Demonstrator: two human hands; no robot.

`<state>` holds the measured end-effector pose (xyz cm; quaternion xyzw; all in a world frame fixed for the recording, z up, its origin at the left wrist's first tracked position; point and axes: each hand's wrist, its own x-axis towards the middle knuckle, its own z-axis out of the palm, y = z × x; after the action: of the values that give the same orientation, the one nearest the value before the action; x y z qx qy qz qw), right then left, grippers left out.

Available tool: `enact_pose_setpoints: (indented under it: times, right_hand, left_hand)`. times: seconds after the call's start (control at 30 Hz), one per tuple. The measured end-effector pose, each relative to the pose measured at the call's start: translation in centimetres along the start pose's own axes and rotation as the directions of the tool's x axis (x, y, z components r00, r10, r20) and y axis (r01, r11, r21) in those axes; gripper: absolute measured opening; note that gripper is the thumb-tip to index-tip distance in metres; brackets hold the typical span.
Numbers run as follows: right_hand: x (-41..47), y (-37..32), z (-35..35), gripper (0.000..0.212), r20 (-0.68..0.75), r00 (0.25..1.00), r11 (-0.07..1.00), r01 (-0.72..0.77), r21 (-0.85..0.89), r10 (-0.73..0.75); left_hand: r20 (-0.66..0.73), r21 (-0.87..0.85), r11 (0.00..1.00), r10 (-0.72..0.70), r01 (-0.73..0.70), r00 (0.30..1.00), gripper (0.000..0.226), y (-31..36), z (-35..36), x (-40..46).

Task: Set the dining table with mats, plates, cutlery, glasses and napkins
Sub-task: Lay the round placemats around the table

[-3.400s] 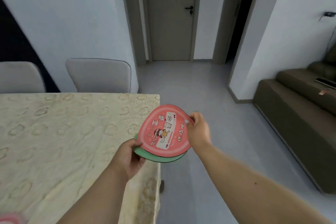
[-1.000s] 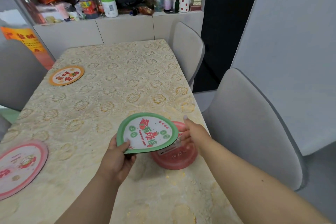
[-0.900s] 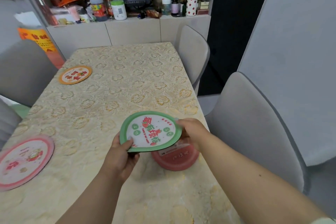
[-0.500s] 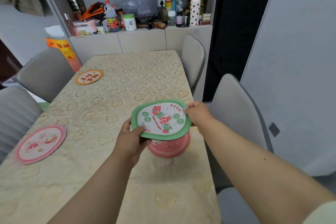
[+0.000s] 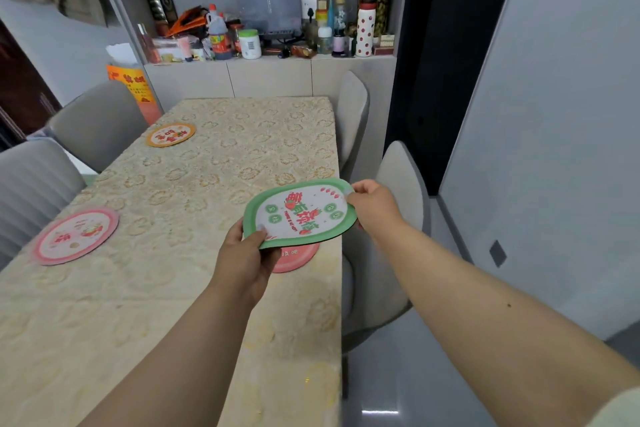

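Now holding the green mat [image 5: 300, 213] up over the table [image 5: 194, 184], clear of the cloth, with both hands. Left hand [image 5: 246, 262] gripping the near-left edge, thumb on top and fingers curled beneath; right hand [image 5: 373, 205] pinching the far-right corner. Tilted slightly, with the long axis running from the left hand up toward the right hand, roughly across the table's right edge. Directly beneath the green mat, partly hidden by it, a red mat [image 5: 297, 257] lying flat on the cloth close to the table's right edge, beside the nearer grey chair [image 5: 403, 184]. Across from the red mat, toward the table's left edge, a pink mat [image 5: 77, 236]; farther along that same left side, an orange mat [image 5: 170, 135]. Probably one place still bare: the far-right stretch of table by the second chair [image 5: 352, 114], straight beyond the green mat. Right hand nearer to that spot, so likely a forward carry along the right edge, then a flat lay-down opposite the orange mat. Nothing lying on the cloth between the green mat and that place; only the chair backs close to the right edge to mind. Beyond the table's far end, a counter [image 5: 270, 61] crowded with bottles and jars, well apart from the mats. No plates, cutlery, glasses or napkins seen on the table yet.
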<state>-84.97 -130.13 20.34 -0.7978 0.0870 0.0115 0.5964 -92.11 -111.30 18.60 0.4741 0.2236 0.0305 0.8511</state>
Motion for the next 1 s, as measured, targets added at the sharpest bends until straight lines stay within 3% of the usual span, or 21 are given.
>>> enact_pose_setpoints:
  times: [0.07, 0.17, 0.23, 0.37, 0.5, 0.63, 0.87, 1.0]
  right_hand:
    - [1.2, 0.1, -1.9, 0.005, 0.007, 0.995, 0.98, 0.102, -0.169, -0.102]
    - [3.8, 0.7, -5.5, 0.015, -0.015, 0.983, 0.835, 0.149, -0.529, -0.185]
    - [6.3, 1.5, -7.5, 0.018, 0.015, 0.978, 0.762, 0.173, -0.624, -0.21]
    - [10.5, 3.9, -9.4, 0.017, 0.144, 0.983, 0.873, 0.168, -0.458, -0.114]
    - [11.7, 5.8, -9.5, 0.025, 0.148, 0.952, 0.918, 0.298, -0.263, -0.267]
    - [14.0, 5.8, -8.8, 0.028, 0.144, 0.945, 0.946, 0.309, -0.094, -0.294]
    - [21.1, 4.2, -8.1, 0.024, 0.256, 0.934, 0.962, 0.269, -0.04, -0.25]
    - [27.7, 0.8, -6.4, 0.019, 0.306, 0.931, 0.954, 0.255, -0.158, -0.198]
  left_hand:
    - [-0.016, -0.034, 0.999, 0.004, -0.004, 1.0, 0.039, -0.8, 1.6, 0.5]
    - [-0.042, -0.088, 0.996, 0.007, -0.011, 0.999, 0.038, -2.5, 4.9, 1.9]
    - [-0.064, -0.143, 0.989, 0.015, -0.024, 0.998, 0.038, -3.7, 7.4, 3.1]
    - [-0.133, -0.185, 0.98, 0.047, -0.072, 0.99, 0.041, -6.1, 11.7, 5.9]
    - [-0.202, -0.182, 0.978, 0.067, -0.104, 0.977, 0.04, -7.9, 13.9, 7.9]
    - [-0.253, -0.164, 0.979, 0.074, -0.118, 0.965, 0.04, -8.1, 15.2, 10.0]
    - [-0.301, -0.157, 0.973, 0.116, -0.169, 0.947, 0.04, -6.9, 17.7, 15.5]
    - [-0.314, -0.177, 0.959, 0.158, -0.221, 0.936, 0.038, -5.2, 18.6, 19.3]
